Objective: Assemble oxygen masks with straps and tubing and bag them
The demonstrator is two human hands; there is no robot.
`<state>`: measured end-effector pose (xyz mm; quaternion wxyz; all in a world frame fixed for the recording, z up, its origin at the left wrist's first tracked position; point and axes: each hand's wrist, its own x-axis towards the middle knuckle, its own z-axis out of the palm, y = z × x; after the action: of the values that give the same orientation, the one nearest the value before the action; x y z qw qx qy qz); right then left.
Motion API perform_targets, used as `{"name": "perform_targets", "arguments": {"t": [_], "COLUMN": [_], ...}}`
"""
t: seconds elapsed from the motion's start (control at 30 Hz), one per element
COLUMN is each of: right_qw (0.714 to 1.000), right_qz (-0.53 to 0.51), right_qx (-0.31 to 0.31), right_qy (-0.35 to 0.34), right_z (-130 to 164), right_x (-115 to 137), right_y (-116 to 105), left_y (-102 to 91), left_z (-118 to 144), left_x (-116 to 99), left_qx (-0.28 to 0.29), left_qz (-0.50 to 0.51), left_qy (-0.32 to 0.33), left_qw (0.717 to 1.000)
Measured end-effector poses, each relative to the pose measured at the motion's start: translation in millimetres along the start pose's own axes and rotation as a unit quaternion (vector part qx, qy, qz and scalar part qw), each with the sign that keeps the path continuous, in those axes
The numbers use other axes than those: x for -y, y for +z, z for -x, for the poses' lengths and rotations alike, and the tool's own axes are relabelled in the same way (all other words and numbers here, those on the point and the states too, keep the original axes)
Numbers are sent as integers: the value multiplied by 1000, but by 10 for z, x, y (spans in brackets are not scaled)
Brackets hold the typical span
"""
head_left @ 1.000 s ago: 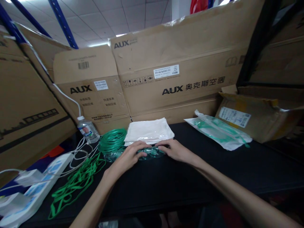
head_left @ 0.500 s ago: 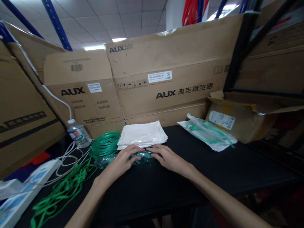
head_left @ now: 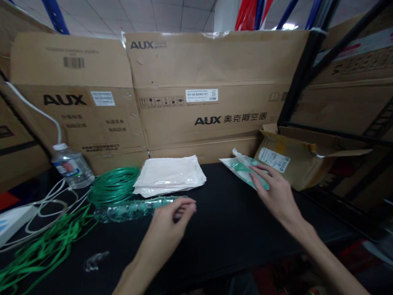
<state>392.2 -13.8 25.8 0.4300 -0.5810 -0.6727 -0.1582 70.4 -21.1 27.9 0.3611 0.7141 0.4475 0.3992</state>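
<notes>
My right hand (head_left: pixel 274 192) is over a clear and white plastic bag (head_left: pixel 242 169) with green contents, on the right of the black table. Its fingers are stretched out with thumb and forefinger apart, and they seem to touch the bag. Nearer the middle, my left hand (head_left: pixel 173 217) is curled closed, with nothing visible in it. Just behind its knuckles lies a row of clear greenish plastic pieces (head_left: pixel 129 210), its right end partly hidden by the hand. A stack of white plastic-wrapped sheets (head_left: pixel 172 174) lies flat behind that row.
Coiled green tubing (head_left: pixel 115 184), a water bottle (head_left: pixel 72 168) and tangled green straps (head_left: pixel 52 241) lie on the left, with white cables and a power strip (head_left: pixel 15 221). A small clear piece (head_left: pixel 95 261) lies near the front. An open carton (head_left: pixel 294 164) stands right; tall cardboard (head_left: pixel 215 61) lines the back.
My right hand has moved from the clear greenish pieces over to the bag on the right. My left hand has curled closed near the row's right end. The view has turned slightly right.
</notes>
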Motion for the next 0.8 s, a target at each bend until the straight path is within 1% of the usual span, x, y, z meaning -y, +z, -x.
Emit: {"name": "perform_targets", "arguments": {"t": [0.03,0.07,0.13,0.2,0.27,0.33,0.43,0.53,0.6,0.63,0.7,0.8], "right_qw": [999,998,995,993,991,989,986,984,983,983,984,985], "right_qz": [29,53,89,112,129,142,158,169,170,168,155,121], "right_qx": [-25,-40,-45,-44,-47,-51,-50,-51,-56,-59,-67,-78], "right_qy": [8,9,3,-5,-10,-11,-7,9,26,37,62,99], "right_z": [-1,9,60,137,217,285,352,380,388,391,398,402], "right_x": [-174,-326,-554,-698,-787,-838,-865,-859,-856,-856,-861,-865], "right_y": [-34,-45,-7,77,163,223,251,227,201,189,173,180], "left_y": [219,447,889,1270,1570,1801,2060,2225,2253,2233,2121,1799], "left_z": [-45,-119,-341,-619,-898,-1143,-1413,-1558,-1581,-1570,-1514,-1383], "left_x": [-50,-86,-136,-181,-234,-288,-338,-323,-271,-234,-147,-39], "left_qx": [54,100,148,167,173,175,175,153,133,123,103,54], "left_qz": [67,136,179,208,238,263,286,287,275,267,251,238], "left_qy": [-41,-91,-128,-170,-205,-228,-246,-250,-248,-244,-227,-170], "left_qw": [995,981,964,949,934,921,910,912,919,924,935,955]}}
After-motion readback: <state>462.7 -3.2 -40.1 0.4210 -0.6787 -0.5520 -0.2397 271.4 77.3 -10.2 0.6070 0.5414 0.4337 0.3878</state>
